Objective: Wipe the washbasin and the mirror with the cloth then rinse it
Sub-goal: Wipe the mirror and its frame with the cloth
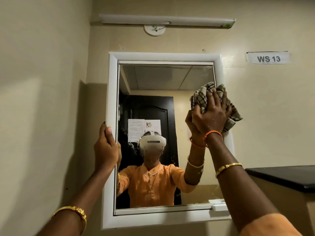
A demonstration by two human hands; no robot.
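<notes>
1. You face beige walls [264, 103] meeting in a corner at your left.
2. A white tube light fitting [167, 20] runs across the wall overhead, with a round white ceiling-rose plate [154, 30] just beneath it.
3. A paper label [268, 58] reading "WS 13" is stuck at upper right.
4. A dark countertop edge [286, 176] juts in at right.
</notes>
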